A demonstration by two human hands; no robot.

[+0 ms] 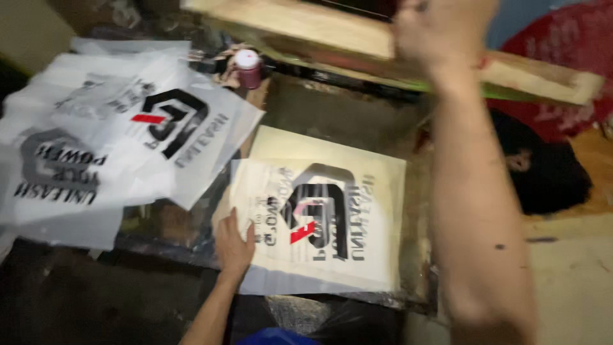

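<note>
The right hand (440, 32) has its grip closed on the lower rail of a wooden printing frame (306, 25), holding the frame tilted up off the surface at about one o'clock; the forearm runs down from there to the bottom edge at five o'clock, flecked with dark spots. The left hand (233, 246) has no grip on anything: it lies flat and wide, fingers spread, pressing on the left edge of a translucent plastic bag (377, 211) at six o'clock (the fingertips overlap the printed area only slightly).

That bag lies flat on a pale board (274, 142) in the middle of the surface (345, 112), directly below the raised frame, and carries a black angular emblem with a small red mark and lines of black lettering. At nine to ten o'clock a loose heap of printed bags (96, 147) of the same kind lies fanned out, overlapping one another and well apart from the left hand, the nearest corner reaching close to the board. A small dark red jar with a white lid (248, 67) stands at eleven o'clock, just beyond the heap. At three o'clock a dark cloth (549, 172) lies beside the forearm, with red fabric (562, 45) behind the frame's far end.
</note>
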